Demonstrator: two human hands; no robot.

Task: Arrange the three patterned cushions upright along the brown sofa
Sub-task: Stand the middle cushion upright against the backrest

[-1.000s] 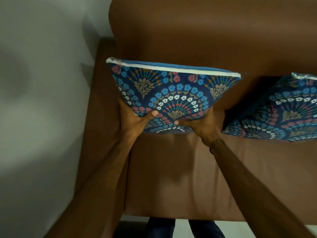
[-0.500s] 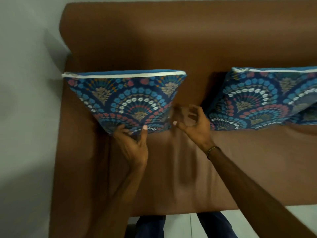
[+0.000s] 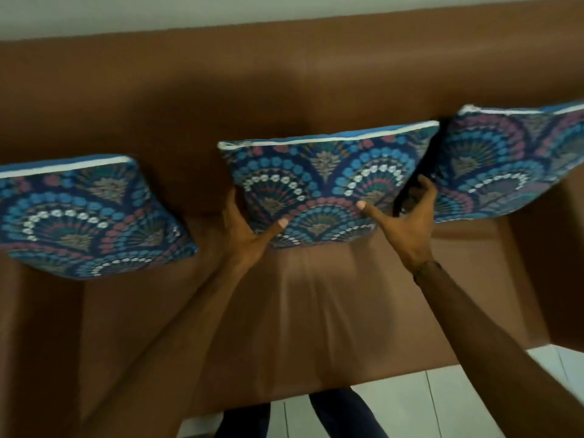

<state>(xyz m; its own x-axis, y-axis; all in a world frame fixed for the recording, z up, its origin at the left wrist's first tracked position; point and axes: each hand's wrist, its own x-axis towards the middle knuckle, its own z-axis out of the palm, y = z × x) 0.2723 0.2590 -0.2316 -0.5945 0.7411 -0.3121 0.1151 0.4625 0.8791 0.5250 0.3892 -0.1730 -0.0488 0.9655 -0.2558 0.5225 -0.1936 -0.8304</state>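
Observation:
Three blue cushions with a fan pattern and white piping stand upright against the backrest of the brown sofa. The left cushion leans alone near the left arm. The middle cushion is held at its lower corners: my left hand grips its lower left edge, thumb on the front. My right hand holds its lower right edge, thumb on the front and fingers in the gap beside the right cushion. The right cushion runs out of the frame.
The sofa backrest runs the full width, with a pale wall above it. Sofa arms rise at both sides. White floor tiles and my legs in dark trousers show at the bottom.
My view has swung right along the sofa. Both hands have left the left cushion, which now stands alone, and have taken hold of the middle cushion.

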